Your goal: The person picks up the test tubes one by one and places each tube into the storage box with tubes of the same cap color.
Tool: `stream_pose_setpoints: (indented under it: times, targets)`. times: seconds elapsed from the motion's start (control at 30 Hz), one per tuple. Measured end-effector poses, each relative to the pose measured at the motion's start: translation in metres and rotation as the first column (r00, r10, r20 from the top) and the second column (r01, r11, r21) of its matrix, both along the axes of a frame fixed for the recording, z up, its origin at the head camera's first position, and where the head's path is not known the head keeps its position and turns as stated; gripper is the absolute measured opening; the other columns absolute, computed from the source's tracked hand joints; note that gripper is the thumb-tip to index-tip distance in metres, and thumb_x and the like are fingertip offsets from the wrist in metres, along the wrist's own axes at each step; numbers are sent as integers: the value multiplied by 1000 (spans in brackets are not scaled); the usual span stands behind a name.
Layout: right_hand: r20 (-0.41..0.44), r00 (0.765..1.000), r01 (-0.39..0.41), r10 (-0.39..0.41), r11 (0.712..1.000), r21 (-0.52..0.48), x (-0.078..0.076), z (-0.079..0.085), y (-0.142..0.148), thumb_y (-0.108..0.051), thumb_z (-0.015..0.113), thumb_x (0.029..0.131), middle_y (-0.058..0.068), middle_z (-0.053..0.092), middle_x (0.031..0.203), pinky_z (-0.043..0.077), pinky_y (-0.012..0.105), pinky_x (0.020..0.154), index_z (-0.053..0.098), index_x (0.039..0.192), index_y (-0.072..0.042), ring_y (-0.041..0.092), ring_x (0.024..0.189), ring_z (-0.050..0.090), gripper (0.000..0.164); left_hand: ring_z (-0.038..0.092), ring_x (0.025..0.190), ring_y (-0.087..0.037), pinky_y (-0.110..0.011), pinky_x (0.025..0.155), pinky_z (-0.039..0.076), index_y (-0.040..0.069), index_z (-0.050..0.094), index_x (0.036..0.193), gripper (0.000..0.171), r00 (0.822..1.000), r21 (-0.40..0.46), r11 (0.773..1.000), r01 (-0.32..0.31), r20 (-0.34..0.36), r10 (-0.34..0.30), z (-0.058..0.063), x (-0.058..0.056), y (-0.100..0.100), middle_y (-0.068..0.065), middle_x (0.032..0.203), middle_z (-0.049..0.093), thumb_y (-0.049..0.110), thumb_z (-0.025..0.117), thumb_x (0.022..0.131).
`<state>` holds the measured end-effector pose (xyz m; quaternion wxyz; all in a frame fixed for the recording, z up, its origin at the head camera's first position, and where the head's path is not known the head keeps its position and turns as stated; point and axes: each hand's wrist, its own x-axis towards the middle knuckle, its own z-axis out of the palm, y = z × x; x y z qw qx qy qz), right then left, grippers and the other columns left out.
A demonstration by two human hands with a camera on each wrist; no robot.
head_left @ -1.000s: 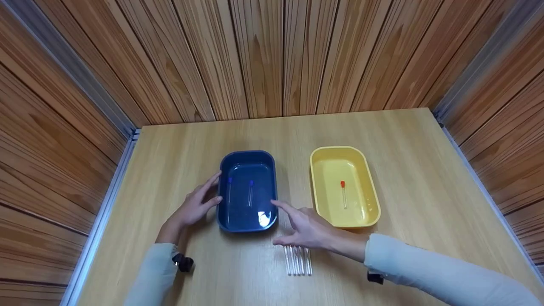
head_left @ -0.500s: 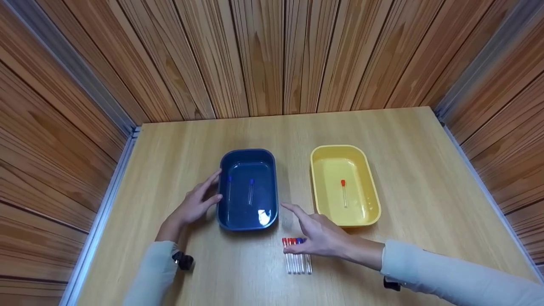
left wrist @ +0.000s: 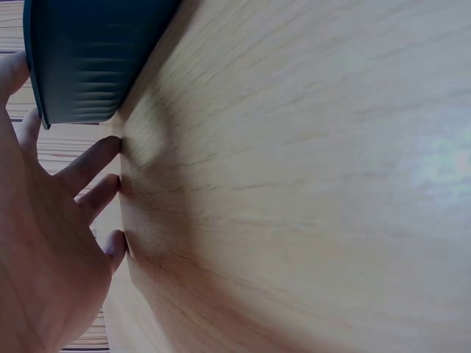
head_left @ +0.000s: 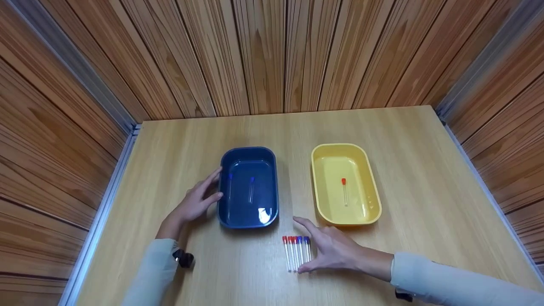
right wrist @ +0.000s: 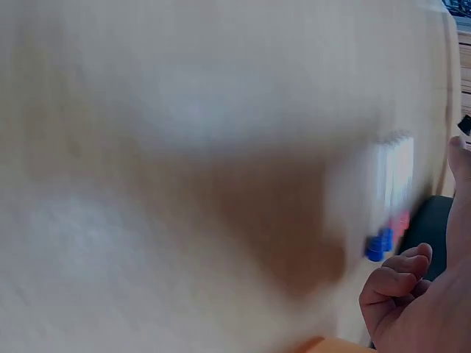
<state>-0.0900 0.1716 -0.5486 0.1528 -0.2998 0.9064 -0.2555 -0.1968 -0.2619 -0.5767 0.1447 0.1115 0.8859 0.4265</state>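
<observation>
My left hand (head_left: 193,205) rests against the left side of the blue tray (head_left: 244,219). Its thumb and index fingertip touch the rim, and in the left wrist view the other fingers reach loosely toward the table. A blue-capped tube (head_left: 252,191) lies inside; a second blue cap (head_left: 230,176) shows faintly by the left wall. With thumb and index finger spread apart, my right hand (head_left: 333,248) hovers at the right end of a row of clear tubes (head_left: 295,255) with red and blue caps. It holds nothing. Another tube, red-capped (head_left: 344,193), lies in the yellow tray (head_left: 340,163).
Both trays stand apart on the wooden table (head_left: 178,140), yellow on the right. Wood-panelled walls (head_left: 263,59) with metal corner posts enclose the back and sides. The right wrist view is blurred.
My right hand has moved right and toward me, from the blue tray's right edge to the tube row, uncovering the coloured caps. The left hand stays at the tray.
</observation>
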Motion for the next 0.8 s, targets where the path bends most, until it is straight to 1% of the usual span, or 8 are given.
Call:
stream_pose_setpoints:
  times: [0.1, 0.17, 0.23, 0.37, 0.47, 0.57, 0.67, 0.8]
  targets:
    - [-38, 999, -21, 22, 999, 44, 1, -6, 5, -74, 98, 72, -6, 67, 81, 40, 20, 66, 43, 167, -13, 2, 70, 44, 126, 30, 174, -47, -87, 134, 9, 41, 20, 181, 77, 1000, 6, 1000, 2, -10, -2, -1, 0, 0, -11, 184, 41, 51, 59, 115]
    - [-54, 998, -24, 27, 997, 69, 3, -10, 9, -77, 97, 70, 3, 78, 98, 51, 26, 74, 44, 166, -14, 5, 77, 53, 126, 29, 174, -47, -85, 135, 11, 41, 20, 181, 77, 1000, 7, 1000, 0, -9, 0, 0, 0, 1, -11, 184, 41, 51, 59, 115]
    - [-56, 998, -26, 31, 996, 87, 4, -13, 11, -79, 96, 70, 10, 83, 118, 59, 34, 83, 43, 165, -15, 9, 86, 63, 127, 29, 175, -46, -84, 136, 13, 42, 20, 181, 78, 1000, 8, 1000, -1, -5, 1, 0, 0, 0, -10, 184, 40, 52, 60, 115]
    - [-65, 997, -21, 28, 995, 100, 7, -19, 14, -79, 96, 70, 14, 82, 134, 64, 44, 95, 45, 162, -14, 17, 100, 75, 124, 28, 175, -45, -83, 136, 15, 43, 19, 180, 78, 1000, 12, 1000, -4, 1, 4, 1, 0, 1, -9, 185, 39, 54, 60, 115]
    - [-77, 997, -14, 22, 995, 102, 8, -21, 15, -77, 97, 69, 14, 83, 128, 65, 45, 95, 49, 158, -13, 21, 100, 78, 120, 27, 176, -45, -83, 136, 15, 46, 19, 180, 78, 1000, 12, 1000, -7, 8, 7, 1, 0, 1, -8, 186, 38, 56, 60, 114]
    - [-58, 998, -6, 12, 994, 105, 6, -21, 15, -77, 97, 69, 14, 83, 126, 65, 46, 96, 52, 154, -13, 26, 104, 81, 116, 28, 176, -44, -82, 136, 17, 47, 19, 180, 78, 1000, 15, 1000, -9, 17, 9, 1, 0, 1, -8, 186, 38, 57, 60, 114]
    - [-8, 1000, -1, 2, 993, 119, 5, -20, 15, -77, 96, 70, 12, 83, 125, 65, 42, 93, 55, 150, -16, 20, 100, 78, 109, 28, 175, -44, -81, 136, 18, 47, 19, 180, 77, 1000, 17, 1000, -6, 15, 5, 1, 1, 1, -9, 186, 38, 56, 59, 114]
    - [45, 999, 4, -10, 991, 132, 3, -19, 14, -76, 97, 72, 9, 83, 124, 62, 37, 90, 57, 146, -19, 8, 92, 67, 102, 26, 176, -45, -82, 136, 15, 46, 19, 180, 77, 1000, 13, 1000, -7, 13, 7, 1, 1, 1, -8, 186, 38, 54, 60, 115]
